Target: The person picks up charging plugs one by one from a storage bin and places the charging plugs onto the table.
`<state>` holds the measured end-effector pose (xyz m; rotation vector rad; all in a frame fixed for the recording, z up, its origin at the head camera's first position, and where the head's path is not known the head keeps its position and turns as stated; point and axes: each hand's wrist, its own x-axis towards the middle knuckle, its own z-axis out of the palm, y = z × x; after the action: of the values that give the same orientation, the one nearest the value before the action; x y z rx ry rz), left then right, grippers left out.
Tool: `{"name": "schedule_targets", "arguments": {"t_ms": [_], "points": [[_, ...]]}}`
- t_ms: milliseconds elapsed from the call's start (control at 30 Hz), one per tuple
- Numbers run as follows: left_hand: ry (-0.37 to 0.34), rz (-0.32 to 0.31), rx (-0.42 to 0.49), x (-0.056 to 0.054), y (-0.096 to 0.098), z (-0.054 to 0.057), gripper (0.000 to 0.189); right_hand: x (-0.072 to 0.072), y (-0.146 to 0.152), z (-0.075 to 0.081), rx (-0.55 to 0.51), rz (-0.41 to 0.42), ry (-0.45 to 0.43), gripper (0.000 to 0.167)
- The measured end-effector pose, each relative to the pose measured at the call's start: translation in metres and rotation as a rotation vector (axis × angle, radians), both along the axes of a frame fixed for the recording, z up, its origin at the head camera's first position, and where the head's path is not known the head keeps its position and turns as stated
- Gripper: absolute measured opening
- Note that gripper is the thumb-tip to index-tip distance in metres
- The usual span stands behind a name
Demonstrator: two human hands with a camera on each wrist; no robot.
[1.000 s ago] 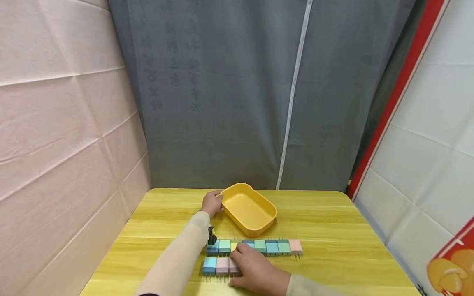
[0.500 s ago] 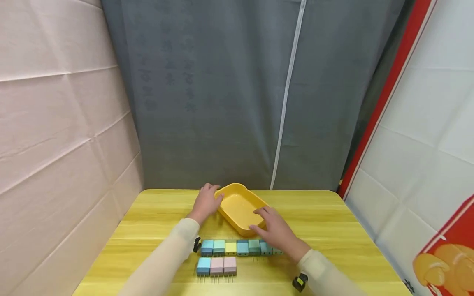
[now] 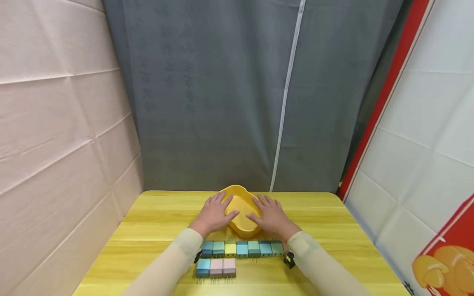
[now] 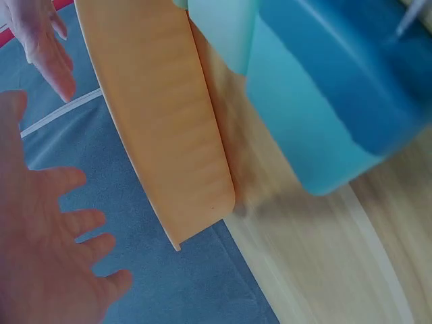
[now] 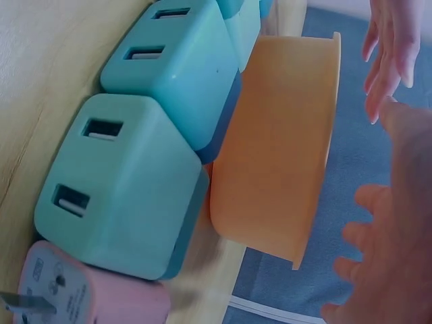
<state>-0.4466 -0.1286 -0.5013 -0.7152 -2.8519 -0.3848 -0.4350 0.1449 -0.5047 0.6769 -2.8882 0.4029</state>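
A yellow plastic basin [image 3: 242, 224] stands at the middle of the table, behind the chargers. My left hand [image 3: 214, 213] hovers at its left side, fingers spread and holding nothing. Over the basin's right side is my right hand [image 3: 273, 218], also spread and holding nothing. In both wrist views the fingers show beyond the rim of the basin [image 4: 155, 121]. Nearer me lies a row of USB plug chargers in blue, green and yellow [image 3: 231, 249]. A pink charger [image 5: 94, 290] ends that row, mostly hidden under my right wrist in the head view.
In front of the long row sits a shorter one: a blue charger [image 3: 203, 267] and two pinkish ones [image 3: 229, 267], metal prongs towards me. The wooden table [image 3: 148, 230] ends at a grey curtain [image 3: 207, 123], with pale cloth [image 3: 66, 164] on the left.
My right hand has left the front row of chargers and moved forward over the basin. My left hand has let go of the basin's rim and spread its fingers.
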Motion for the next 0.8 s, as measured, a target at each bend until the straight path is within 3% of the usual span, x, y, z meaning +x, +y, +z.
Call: {"name": "schedule_targets", "arguments": {"t_ms": [600,800], "points": [[-0.018,0.034,-0.023,0.0057,0.0056,0.0023,0.083,-0.0029,-0.0021,-0.0029,0.017,-0.057,-0.051,0.086],[-0.011,0.041,-0.007,0.0035,0.0057,-0.0036,0.084,-0.0023,-0.0023,-0.0023,0.004,-0.066,-0.052,0.086]]}}
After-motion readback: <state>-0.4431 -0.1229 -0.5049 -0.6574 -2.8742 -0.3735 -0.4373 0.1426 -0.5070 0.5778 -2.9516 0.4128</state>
